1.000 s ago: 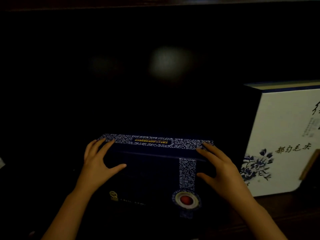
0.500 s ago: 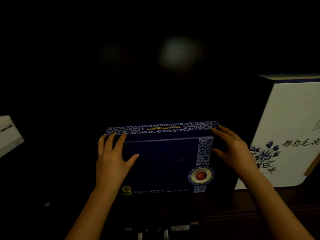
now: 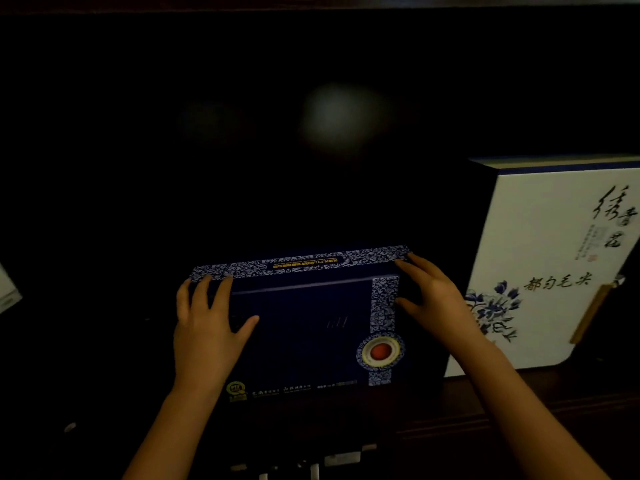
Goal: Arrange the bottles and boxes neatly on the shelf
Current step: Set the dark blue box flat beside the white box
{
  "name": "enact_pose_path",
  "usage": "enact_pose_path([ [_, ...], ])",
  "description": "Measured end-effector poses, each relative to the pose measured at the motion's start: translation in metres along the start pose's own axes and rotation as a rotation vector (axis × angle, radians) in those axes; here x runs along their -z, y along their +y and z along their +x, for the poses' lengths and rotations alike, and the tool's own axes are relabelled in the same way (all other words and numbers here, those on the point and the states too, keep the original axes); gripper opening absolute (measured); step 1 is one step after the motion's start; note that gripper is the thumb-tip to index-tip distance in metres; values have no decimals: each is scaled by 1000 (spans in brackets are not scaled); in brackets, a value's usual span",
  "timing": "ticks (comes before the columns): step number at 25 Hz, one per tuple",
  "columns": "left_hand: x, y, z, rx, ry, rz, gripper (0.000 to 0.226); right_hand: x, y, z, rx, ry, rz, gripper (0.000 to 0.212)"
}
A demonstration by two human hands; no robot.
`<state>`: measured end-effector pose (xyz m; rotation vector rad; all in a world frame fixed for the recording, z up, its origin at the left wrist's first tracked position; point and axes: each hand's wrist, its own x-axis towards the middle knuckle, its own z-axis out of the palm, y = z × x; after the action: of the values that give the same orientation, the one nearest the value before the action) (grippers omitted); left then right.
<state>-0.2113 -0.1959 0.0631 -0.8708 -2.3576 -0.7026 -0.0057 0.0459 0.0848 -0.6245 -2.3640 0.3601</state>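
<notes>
A dark blue box [image 3: 304,327] with a blue-and-white patterned band and a round red seal stands upright on the dark wooden shelf [image 3: 519,407], its front facing me. My left hand [image 3: 204,330] grips its upper left corner, fingers over the top edge and thumb on the front. At the upper right corner my right hand [image 3: 436,303] holds it the same way. A taller white box [image 3: 547,258] with blue flowers and black calligraphy stands just to the right, close behind my right hand.
The shelf recess behind the boxes is very dark, with a faint pale glare spot [image 3: 339,116]. A corner of a pale object [image 3: 7,292] shows at the left edge. Small light items [image 3: 332,460] sit below the shelf's front edge.
The blue box has gone from leaning back to standing upright on the shelf, its whole front now showing. Both hands stayed on its upper corners.
</notes>
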Motion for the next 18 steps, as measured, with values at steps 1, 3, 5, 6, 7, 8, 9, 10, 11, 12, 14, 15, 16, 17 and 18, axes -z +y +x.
enact_pose_path([
  [1, 2, 1, 0, 2, -5, 5, 75, 1, -1, 0, 0, -13, -7, 67],
  [3, 4, 3, 1, 16, -16, 24, 75, 3, -3, -1, 6, -34, -21, 69],
  [5, 4, 13, -3, 39, -32, 44, 73, 7, -4, -7, 8, -50, -32, 70],
  [6, 4, 22, -6, 29, -34, 43, 72, 10, -4, -12, 7, -55, -42, 69],
  [7, 2, 34, -10, -7, -36, 28, 72, 14, -3, -18, 7, -59, -57, 68],
  [8, 1, 48, -15, -58, -49, -4, 72, 19, -2, -24, 9, -60, -70, 66],
  [9, 0, 63, -21, -113, -78, -48, 73, 25, 0, -31, 14, -59, -84, 62],
  [10, -1, 80, -26, -167, -123, -92, 75, 33, 4, -39, 17, -61, -98, 59],
  [11, -1, 93, -31, -211, -172, -123, 75, 41, 7, -45, 20, -64, -104, 56],
  [12, -1, 107, -35, -252, -219, -147, 74, 50, 12, -53, 17, -59, -107, 53],
  [14, 1, 142, -41, -334, -306, -200, 72, 76, 31, -72, 3, -33, -123, 49],
  [15, 3, 161, -44, -367, -345, -240, 71, 90, 42, -82, -11, -28, -141, 47],
  [16, 5, 180, -49, -399, -379, -283, 72, 103, 54, -92, -28, -27, -168, 47],
  [17, 6, 200, -55, -434, -400, -317, 73, 117, 67, -104, -51, -25, -201, 48],
  [18, 5, 221, -62, -467, -417, -350, 73, 131, 81, -117, -85, -18, -235, 49],
])
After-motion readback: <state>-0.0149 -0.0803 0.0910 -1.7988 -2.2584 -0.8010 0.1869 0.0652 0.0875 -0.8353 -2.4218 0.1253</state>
